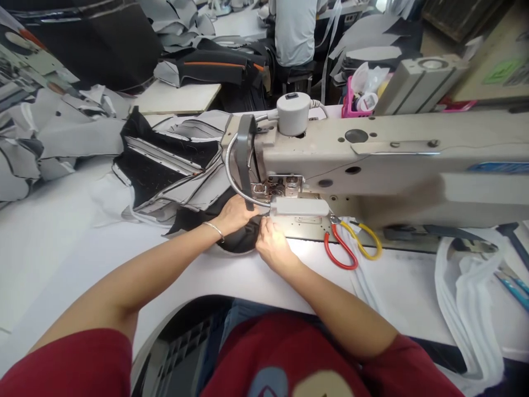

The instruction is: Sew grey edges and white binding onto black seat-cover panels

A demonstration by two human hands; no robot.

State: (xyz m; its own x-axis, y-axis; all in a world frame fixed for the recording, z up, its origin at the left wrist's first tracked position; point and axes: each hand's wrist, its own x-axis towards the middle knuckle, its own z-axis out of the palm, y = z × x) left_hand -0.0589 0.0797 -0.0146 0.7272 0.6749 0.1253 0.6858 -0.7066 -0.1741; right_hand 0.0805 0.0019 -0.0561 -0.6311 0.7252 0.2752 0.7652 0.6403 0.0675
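Note:
My left hand (238, 214), with a bracelet at the wrist, grips a piece of black fabric (237, 237) just left of the needle area. Its fingertips are partly hidden behind the machine's dark bar and lamp. Close beside it, my right hand (273, 243) has its fingers bent and pinched at the right edge of the same fabric. Both hands are low at the head of a sewing machine (330, 165). Behind the left hand, the fabric joins a bulky grey and black sewn piece (173, 165) spread over the table.
Scissors (341, 259) with red and yellow handles lie right of my right hand. A white lamp (301, 207) juts out above the machine bed. White strips (467, 309) hang at the right. Grey cut pieces (74, 127) pile up at left. Another person (295, 33) sits at the back.

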